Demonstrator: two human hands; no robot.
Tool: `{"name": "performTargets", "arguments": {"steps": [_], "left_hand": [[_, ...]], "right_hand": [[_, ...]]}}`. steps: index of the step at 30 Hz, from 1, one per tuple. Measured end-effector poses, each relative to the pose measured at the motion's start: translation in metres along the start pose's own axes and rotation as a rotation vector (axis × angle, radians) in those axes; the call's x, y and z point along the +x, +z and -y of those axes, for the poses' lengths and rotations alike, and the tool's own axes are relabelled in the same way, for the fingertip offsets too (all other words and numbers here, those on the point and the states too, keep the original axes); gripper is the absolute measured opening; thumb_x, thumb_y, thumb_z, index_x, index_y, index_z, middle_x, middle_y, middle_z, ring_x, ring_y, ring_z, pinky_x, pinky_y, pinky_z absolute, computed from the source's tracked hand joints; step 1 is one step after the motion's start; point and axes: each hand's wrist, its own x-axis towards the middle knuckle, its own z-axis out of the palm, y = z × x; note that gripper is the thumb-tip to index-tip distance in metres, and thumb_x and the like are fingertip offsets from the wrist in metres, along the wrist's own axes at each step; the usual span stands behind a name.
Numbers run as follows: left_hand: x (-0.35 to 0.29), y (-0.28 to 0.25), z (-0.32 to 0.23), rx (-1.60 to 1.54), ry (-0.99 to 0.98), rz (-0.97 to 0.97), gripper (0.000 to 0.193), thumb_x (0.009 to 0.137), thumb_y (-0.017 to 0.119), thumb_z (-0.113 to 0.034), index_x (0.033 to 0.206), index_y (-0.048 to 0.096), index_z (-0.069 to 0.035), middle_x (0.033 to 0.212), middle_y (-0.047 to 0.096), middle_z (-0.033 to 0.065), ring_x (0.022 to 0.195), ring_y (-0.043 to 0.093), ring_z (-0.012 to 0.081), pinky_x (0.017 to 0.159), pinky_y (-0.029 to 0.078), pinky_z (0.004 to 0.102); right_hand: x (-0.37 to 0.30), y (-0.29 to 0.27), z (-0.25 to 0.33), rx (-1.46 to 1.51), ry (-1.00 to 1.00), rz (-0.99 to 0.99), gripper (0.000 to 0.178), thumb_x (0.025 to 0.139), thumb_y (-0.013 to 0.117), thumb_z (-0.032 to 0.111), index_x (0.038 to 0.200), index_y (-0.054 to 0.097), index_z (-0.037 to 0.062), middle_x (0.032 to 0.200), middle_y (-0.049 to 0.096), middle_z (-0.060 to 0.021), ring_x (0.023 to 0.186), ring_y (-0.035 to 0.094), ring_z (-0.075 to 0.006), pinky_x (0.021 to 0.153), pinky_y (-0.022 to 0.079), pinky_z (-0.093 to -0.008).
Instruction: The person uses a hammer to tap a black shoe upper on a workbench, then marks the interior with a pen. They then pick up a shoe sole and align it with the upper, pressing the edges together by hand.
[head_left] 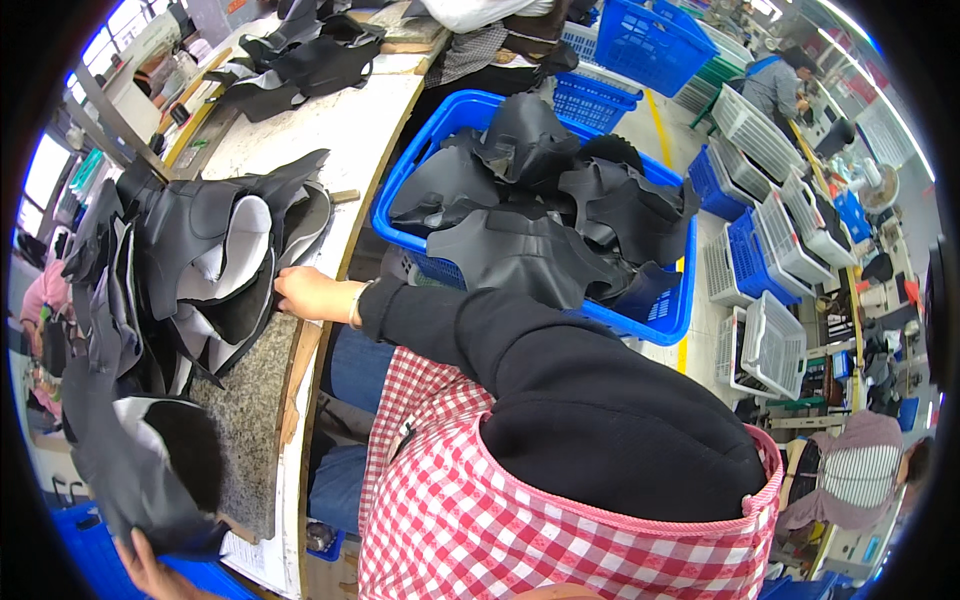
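Observation:
At the lower left, my left hand (155,572) has its fingers closed on the edge of a black leather shoe upper (135,480) with pale lining, which hangs over the table's edge. My right hand (312,294), arm stretched out in a black sleeve, pinches the rim of another black upper (245,312) in a stack. That stack of black uppers (180,222) stands folded with white linings showing, beside a grey speckled slab (250,420) on the white work table (335,215). Part of my left hand's fingers is hidden behind the leather.
A blue basket (690,290) full of black leather uppers stands close beside my right arm. More black pieces (310,70) lie at the table's far end. Stacked blue baskets (655,45) and white crates (775,345) stand farther right. Other people (855,470) sit at workbenches there.

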Motion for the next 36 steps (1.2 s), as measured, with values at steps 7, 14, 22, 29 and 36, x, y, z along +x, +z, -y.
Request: {"name": "performTargets", "arguments": {"steps": [7, 14, 22, 29, 36], "left_hand": [[-0.034, 0.048, -0.052, 0.553, 0.745, 0.454, 0.043, 0.085, 0.068, 0.01, 0.126, 0.064, 0.003, 0.135, 0.062, 0.0175, 0.129, 0.054, 0.0318, 0.112, 0.038, 0.0431], [-0.156, 0.172, 0.006, 0.84, 0.171, 0.186, 0.049, 0.081, 0.071, 0.007, 0.128, 0.059, 0.001, 0.119, 0.064, 0.0197, 0.113, 0.058, 0.0419, 0.104, 0.045, 0.0438], [-0.203, 0.191, 0.015, 0.139, -0.011, 0.122, 0.033, 0.082, 0.068, 0.013, 0.112, 0.07, -0.001, 0.113, 0.066, 0.0093, 0.107, 0.063, 0.0212, 0.089, 0.053, 0.0308], [-0.218, 0.217, -0.017, 0.355, 0.138, -0.068, 0.034, 0.07, 0.079, 0.01, 0.101, 0.071, -0.003, 0.1, 0.068, 0.009, 0.097, 0.063, 0.0241, 0.083, 0.051, 0.0337], [-0.214, 0.228, -0.078, 0.781, 0.398, -0.101, 0.045, 0.061, 0.07, 0.015, 0.103, 0.07, -0.001, 0.094, 0.067, 0.0105, 0.095, 0.062, 0.031, 0.081, 0.051, 0.0396]], "right_hand": [[-0.063, -0.054, 0.129, 0.742, -0.317, 0.02, 0.042, 0.081, 0.077, 0.017, 0.12, 0.069, 0.007, 0.112, 0.071, -0.0186, 0.102, 0.07, -0.0381, 0.087, 0.056, -0.0469], [-0.103, -0.018, 0.18, 0.42, -0.27, 0.321, 0.044, 0.087, 0.075, 0.035, 0.115, 0.061, 0.0045, 0.106, 0.06, -0.0241, 0.095, 0.064, -0.0452, 0.079, 0.053, -0.0511], [-0.11, -0.055, 0.175, -0.018, -0.421, 0.305, 0.028, 0.082, 0.073, 0.041, 0.085, 0.076, 0.0131, 0.081, 0.07, -0.0094, 0.082, 0.072, -0.0299, 0.063, 0.058, -0.045], [-0.084, -0.075, 0.17, 1.68, 0.61, 1.078, 0.042, 0.103, 0.067, 0.043, 0.099, 0.068, 0.001, 0.076, 0.051, 0.0055, 0.059, 0.036, -0.0025, 0.053, 0.028, -0.0194], [-0.057, -0.078, 0.159, 2.417, 0.693, 0.76, 0.044, 0.11, 0.051, 0.037, 0.141, 0.057, 0.0068, 0.093, 0.062, -0.0008, 0.068, 0.042, -0.0073, 0.064, 0.039, -0.0236]]}}
